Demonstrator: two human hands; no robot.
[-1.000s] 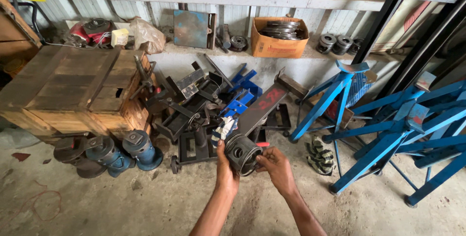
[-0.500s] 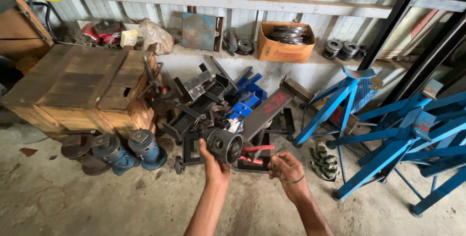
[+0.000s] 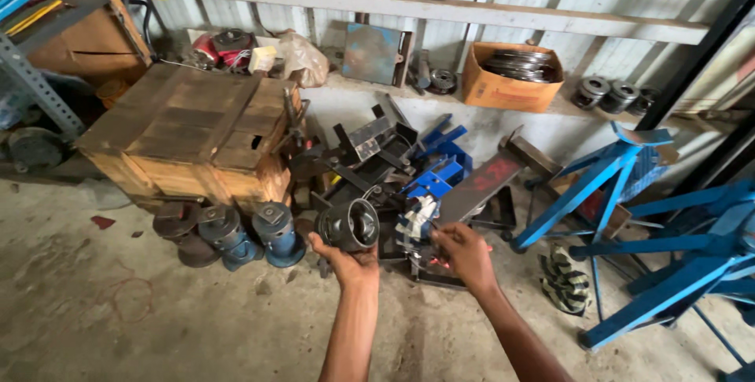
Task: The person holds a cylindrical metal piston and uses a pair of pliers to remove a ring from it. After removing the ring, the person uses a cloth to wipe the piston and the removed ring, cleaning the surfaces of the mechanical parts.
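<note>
My left hand [image 3: 350, 260] holds a dark metal cylinder [image 3: 348, 224], a piston-like part with its hollow end facing me, above the concrete floor. My right hand [image 3: 464, 255] is a little to the right, fingers closed around a small tool with a red handle [image 3: 437, 261]; only a bit of it shows. Both hands hover in front of a heap of black and blue metal parts [image 3: 393, 170] on the floor.
A wooden crate [image 3: 189, 134] stands at the left, with three blue-grey cylindrical parts [image 3: 236, 233] in front of it. Blue steel stands [image 3: 629, 217] fill the right. A cardboard box [image 3: 507, 75] of metal rings sits on the ledge by the corrugated wall.
My left hand has carried the cylinder to the left, away from the right hand. The view has shifted left, showing more of the crate and shelving.
</note>
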